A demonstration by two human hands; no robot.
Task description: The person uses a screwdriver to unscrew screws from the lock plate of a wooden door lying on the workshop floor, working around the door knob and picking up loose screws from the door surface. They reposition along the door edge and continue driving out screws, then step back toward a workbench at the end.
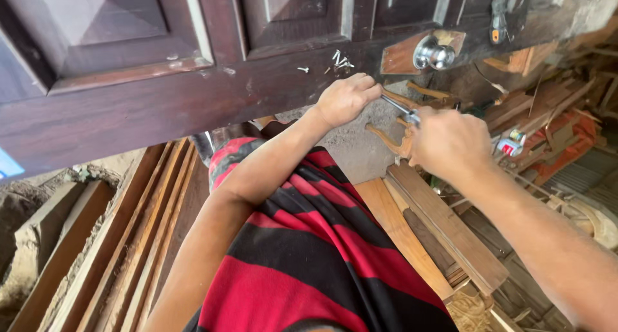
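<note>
Both hands meet at the dark wooden door's (161,106) edge: left hand (346,99) fingers curled shut, right hand (449,142) gripping a metal tool (399,108); loose screws (339,61) lie above.

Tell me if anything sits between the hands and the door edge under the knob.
Nothing visible does. The left hand rests against the dark wooden door edge; the right hand holds a metal tool whose tip runs to that edge, just below the knob. The loose screws lie on top, aside.
</note>
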